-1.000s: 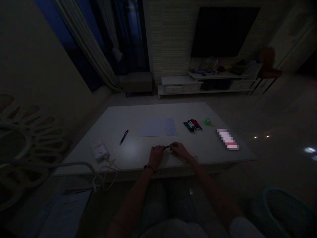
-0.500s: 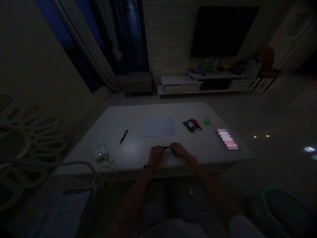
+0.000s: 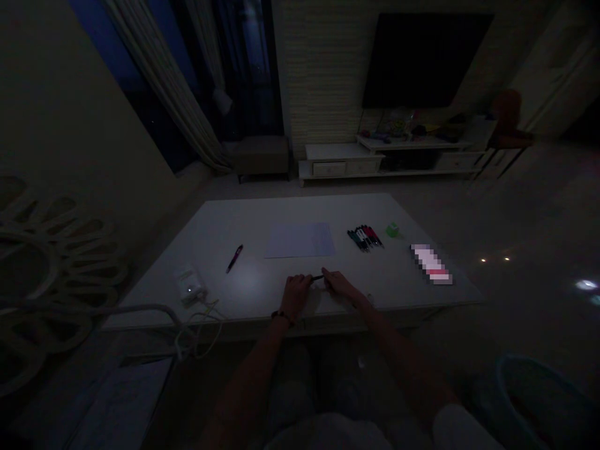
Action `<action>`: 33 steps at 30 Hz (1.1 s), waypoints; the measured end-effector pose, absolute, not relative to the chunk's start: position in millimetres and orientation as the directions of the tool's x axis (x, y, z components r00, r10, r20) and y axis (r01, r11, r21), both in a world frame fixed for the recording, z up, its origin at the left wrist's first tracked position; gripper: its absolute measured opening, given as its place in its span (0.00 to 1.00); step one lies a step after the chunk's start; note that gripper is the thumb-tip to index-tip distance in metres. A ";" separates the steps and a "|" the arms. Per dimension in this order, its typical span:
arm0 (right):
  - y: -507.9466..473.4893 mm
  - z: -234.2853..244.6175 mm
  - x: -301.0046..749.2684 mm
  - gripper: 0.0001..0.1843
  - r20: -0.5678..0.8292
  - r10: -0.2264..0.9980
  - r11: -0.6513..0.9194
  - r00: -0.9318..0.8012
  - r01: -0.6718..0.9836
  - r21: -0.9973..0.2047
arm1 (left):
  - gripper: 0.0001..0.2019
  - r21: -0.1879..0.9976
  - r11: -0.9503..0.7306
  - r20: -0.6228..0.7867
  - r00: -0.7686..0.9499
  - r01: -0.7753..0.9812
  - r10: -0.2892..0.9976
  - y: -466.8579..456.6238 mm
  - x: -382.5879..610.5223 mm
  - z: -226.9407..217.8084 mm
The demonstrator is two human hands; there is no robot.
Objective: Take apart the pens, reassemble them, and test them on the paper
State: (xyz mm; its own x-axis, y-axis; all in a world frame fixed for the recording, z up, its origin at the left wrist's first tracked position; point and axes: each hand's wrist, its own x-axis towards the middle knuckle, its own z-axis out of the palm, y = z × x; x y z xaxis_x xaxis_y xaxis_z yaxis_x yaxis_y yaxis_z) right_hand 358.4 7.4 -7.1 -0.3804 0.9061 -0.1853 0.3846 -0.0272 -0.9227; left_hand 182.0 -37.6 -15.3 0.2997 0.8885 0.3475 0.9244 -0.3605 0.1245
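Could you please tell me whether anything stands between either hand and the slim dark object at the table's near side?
Nothing visible does: the left hand grips one end of the slim dark object, and the right hand's fingers are at the other. The paper lies beyond both hands.

Dark pen (image 3: pixel 317 277), white table (image 3: pixel 187 228), lined paper (image 3: pixel 297 240), green cube (image 3: pixel 392 229), purple-and-black pen (image 3: pixel 234 259)
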 end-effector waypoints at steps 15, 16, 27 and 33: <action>7.1 -8.8 354.1 0.35 -0.155 0.915 0.038 -0.373 0.461 -0.887 | 0.09 0.146 -0.386 0.356 0.316 0.911 0.879 -37.1 180.0 -20.0; 8.2 -8.8 353.6 0.35 -0.151 0.912 0.050 -0.381 0.469 -0.882 | 0.09 0.149 -0.387 0.357 0.316 0.910 0.879 -37.1 179.9 -20.2; 6.7 -1.8 360.4 0.23 -0.196 0.860 -0.043 -0.471 0.316 -0.948 | 0.08 0.156 -0.403 0.405 0.314 0.902 0.859 -38.3 179.8 -19.5; 6.6 -8.6 356.3 0.25 -0.053 0.932 0.085 -0.358 0.361 -0.929 | 0.08 0.131 -0.381 0.413 0.299 0.915 0.860 -36.2 179.7 -22.0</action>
State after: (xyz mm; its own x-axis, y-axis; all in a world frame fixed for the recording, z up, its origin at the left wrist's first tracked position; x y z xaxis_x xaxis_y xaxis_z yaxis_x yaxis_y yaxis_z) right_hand 356.3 6.6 -8.6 -0.3577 0.9323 -0.0532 0.3605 0.0853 -0.9288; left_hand 179.7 -36.2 -22.0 0.2994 0.8602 0.4128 0.9151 -0.3814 0.1310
